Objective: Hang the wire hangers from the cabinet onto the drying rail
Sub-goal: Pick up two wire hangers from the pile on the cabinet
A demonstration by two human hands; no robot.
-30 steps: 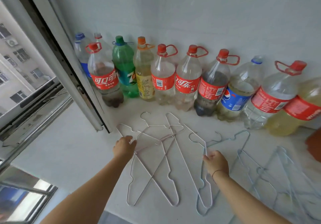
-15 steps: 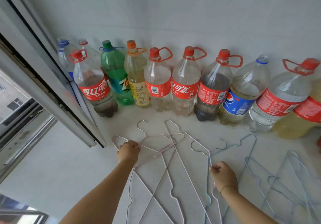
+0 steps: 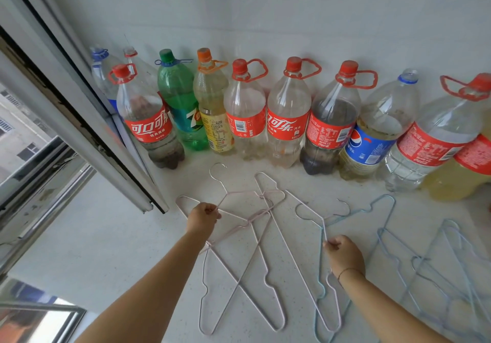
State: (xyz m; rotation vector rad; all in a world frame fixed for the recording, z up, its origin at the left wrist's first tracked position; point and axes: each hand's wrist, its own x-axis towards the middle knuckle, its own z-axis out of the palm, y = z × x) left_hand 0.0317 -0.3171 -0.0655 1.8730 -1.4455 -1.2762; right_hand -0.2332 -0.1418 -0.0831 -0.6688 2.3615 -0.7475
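Both hands are on hangers, nothing lifted clear yet as far as I can tell. Left hand is at the left end of the spread, fingers curled and pinching a wire of the pale pink wire hangers just below a hook. That's probably the sensible grab point, since the hook stays free for the rail. The pink ones lie crossed and interlocked mid-surface, so pulling one likely drags the others. Right hand has fingers closed on the straight run of a light blue wire hanger below its neck, hook pointing toward the back edge. I read the two-hand grip as separating the tangle, or taking one per hand. A heap of more light blue wire hangers sits flat toward the right edge, untouched. A row of large plastic soda bottles is lined up along the back edge against the wall, out of the work area. The white speckled surface is bare near the left edge under the open grey window frame. Drying rail isn't in view, so all hanging is yet to do.
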